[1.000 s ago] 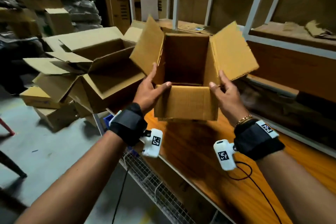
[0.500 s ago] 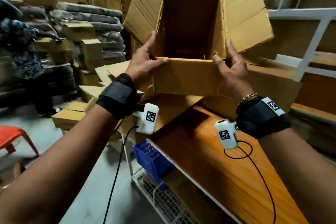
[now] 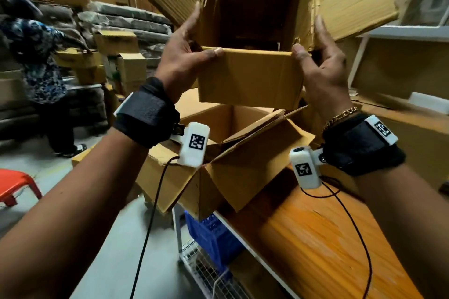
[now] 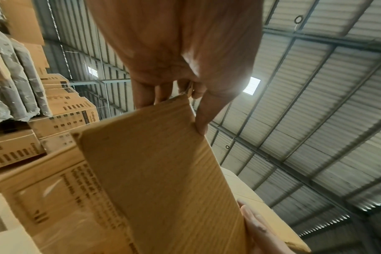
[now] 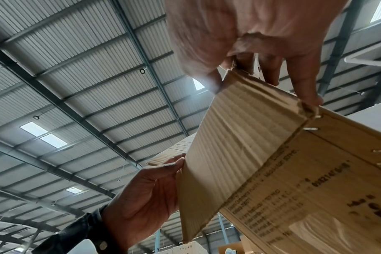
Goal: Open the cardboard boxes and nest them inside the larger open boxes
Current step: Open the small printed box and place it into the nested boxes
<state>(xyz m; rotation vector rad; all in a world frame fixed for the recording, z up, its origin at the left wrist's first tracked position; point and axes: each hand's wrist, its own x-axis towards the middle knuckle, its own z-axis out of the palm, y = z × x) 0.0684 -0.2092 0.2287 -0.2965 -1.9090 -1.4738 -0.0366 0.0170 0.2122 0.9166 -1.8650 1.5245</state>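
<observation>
I hold a small open cardboard box [image 3: 250, 75] up in the air, its mouth facing me and its flaps spread. My left hand [image 3: 187, 56] grips its near left corner, thumb on the near flap's top edge and fingers up the side. My right hand [image 3: 318, 60] grips the near right corner the same way. Directly below it stands a larger open box [image 3: 175, 177] on the left end of the wooden shelf [image 3: 315, 238]. In the wrist views the left hand [image 4: 174, 86] and the right hand [image 5: 261, 65] each pinch the near flap [image 4: 163, 171] [image 5: 239, 137].
Another person [image 3: 41, 75] handles boxes at the far left, by stacks of cartons [image 3: 121, 60]. A red stool [image 3: 17, 184] stands on the floor at the left. A blue basket [image 3: 211, 233] and a wire rack [image 3: 213, 279] sit under the shelf. White shelf framing [image 3: 401, 31] lies to the right.
Both hands have lifted the small box off the wooden shelf and carried it up and left. It now hangs over the larger open box.
</observation>
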